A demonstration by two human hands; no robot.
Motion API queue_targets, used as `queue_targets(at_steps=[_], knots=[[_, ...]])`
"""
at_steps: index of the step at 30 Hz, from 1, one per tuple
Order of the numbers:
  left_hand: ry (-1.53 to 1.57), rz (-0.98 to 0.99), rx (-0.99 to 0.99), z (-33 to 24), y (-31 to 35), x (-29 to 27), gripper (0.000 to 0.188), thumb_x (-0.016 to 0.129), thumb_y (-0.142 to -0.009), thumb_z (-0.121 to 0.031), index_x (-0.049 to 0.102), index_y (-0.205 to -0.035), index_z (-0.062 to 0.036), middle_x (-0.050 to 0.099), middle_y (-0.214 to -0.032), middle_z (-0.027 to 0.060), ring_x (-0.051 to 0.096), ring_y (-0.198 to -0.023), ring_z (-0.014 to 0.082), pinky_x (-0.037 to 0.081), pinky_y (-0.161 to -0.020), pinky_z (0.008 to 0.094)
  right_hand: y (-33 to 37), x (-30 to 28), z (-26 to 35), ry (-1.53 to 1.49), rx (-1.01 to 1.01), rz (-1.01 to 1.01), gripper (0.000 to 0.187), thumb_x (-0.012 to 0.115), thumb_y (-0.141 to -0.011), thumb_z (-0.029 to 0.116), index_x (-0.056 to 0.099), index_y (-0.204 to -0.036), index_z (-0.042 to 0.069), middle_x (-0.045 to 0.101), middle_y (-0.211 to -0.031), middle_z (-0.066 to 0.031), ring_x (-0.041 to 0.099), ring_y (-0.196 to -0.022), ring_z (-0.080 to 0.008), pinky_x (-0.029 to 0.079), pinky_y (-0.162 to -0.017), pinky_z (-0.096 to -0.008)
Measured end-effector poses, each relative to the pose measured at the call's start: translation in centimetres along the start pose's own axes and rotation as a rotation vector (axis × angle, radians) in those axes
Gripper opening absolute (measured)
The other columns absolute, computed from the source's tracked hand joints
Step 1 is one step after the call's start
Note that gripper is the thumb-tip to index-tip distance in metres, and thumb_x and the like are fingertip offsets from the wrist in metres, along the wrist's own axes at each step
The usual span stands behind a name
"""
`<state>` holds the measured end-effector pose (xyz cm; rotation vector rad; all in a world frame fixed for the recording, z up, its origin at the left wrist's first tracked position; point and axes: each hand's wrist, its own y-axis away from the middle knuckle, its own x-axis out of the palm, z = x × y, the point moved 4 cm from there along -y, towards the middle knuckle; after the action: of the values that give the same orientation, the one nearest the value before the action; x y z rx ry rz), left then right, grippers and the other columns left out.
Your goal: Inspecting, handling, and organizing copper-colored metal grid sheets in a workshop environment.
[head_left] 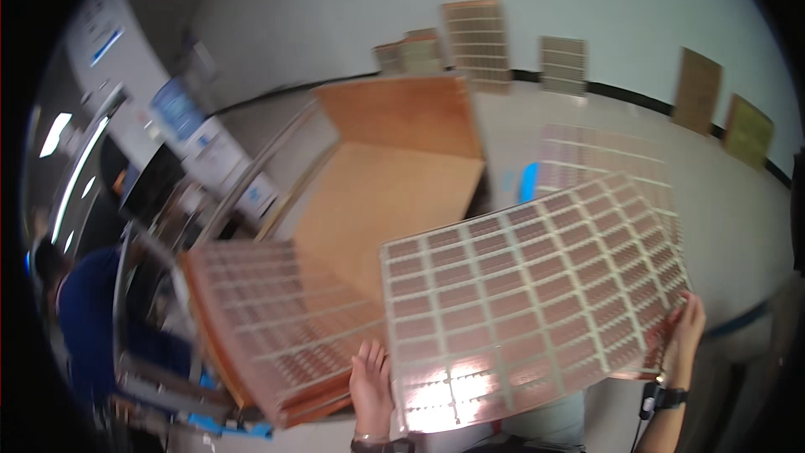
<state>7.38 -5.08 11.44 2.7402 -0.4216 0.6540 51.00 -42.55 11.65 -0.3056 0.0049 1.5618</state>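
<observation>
A large copper-coloured panel [537, 294] with a pale grid of strips is tilted in front of me, light glaring off its near left corner. My right hand [688, 331] grips its right edge. Beside its left edge is my left hand [371, 377], palm showing and fingers stretched upward; whether it bears any of the panel's weight is not clear. Just left of that hand, a stack of similar panels [285, 319] lies at the near end of a wooden-lined rack [394, 193]. Another gridded panel [604, 147] shows partly behind the raised one.
An upright brown board [411, 113] closes the rack's far end, with a metal rail [260, 159] alongside. Several panels, including a tall gridded one [478, 46], lean on the far wall. At left are a person in dark blue [92, 310] and a blue water bottle [178, 109].
</observation>
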Motion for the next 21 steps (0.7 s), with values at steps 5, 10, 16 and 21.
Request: queue_targets(at_steps=[5,10,16,21], knots=[[0.458,0.067,0.064,-3.4,1.7,2.4,0.054,0.029,-0.095,-0.042,0.029,-0.136,-0.0058,0.034,-0.138,0.0180,0.034,-0.127,0.0301,0.027,-0.107,0.0422,-3.5,-2.3,-6.6,0.079,-0.060,0.130,0.027,0.041,-0.096,0.021,0.057,-0.109,0.003,0.048,-0.067,0.0042,0.042,-0.058,-0.0024,0.033,-0.050,-0.0151],[0.684,0.283,-0.014,-4.4,3.0,4.4,0.050,0.022,-0.096,-0.043,0.036,-0.135,-0.0147,0.040,-0.135,0.0152,0.032,-0.129,0.0312,0.026,-0.106,0.0463,-4.3,-1.1,-8.1,0.108,-0.125,0.158,0.026,0.042,-0.096,0.019,0.056,-0.110,0.001,0.052,-0.074,0.0033,0.043,-0.061,-0.0030,0.034,-0.053,-0.0157],[0.698,0.363,-0.038,-4.4,3.0,5.6,0.050,0.020,-0.096,-0.043,0.034,-0.136,-0.0170,0.036,-0.138,0.0144,0.031,-0.130,0.0310,0.023,-0.107,0.0483,-3.4,-0.9,-7.8,0.225,-0.177,0.170,0.027,0.042,-0.096,0.015,0.055,-0.112,-0.001,0.055,-0.084,-0.0014,0.049,-0.073,-0.0075,0.041,-0.065,-0.0206],[0.744,0.389,-0.047,-4.3,2.9,5.7,0.050,0.019,-0.096,-0.043,0.032,-0.137,-0.0168,0.034,-0.139,0.0146,0.030,-0.130,0.0315,0.022,-0.108,0.0484,-2.2,-0.3,-6.5,0.266,-0.245,0.124,0.026,0.042,-0.096,0.014,0.054,-0.114,-0.001,0.055,-0.087,-0.0031,0.051,-0.077,-0.0097,0.043,-0.071,-0.0229]])
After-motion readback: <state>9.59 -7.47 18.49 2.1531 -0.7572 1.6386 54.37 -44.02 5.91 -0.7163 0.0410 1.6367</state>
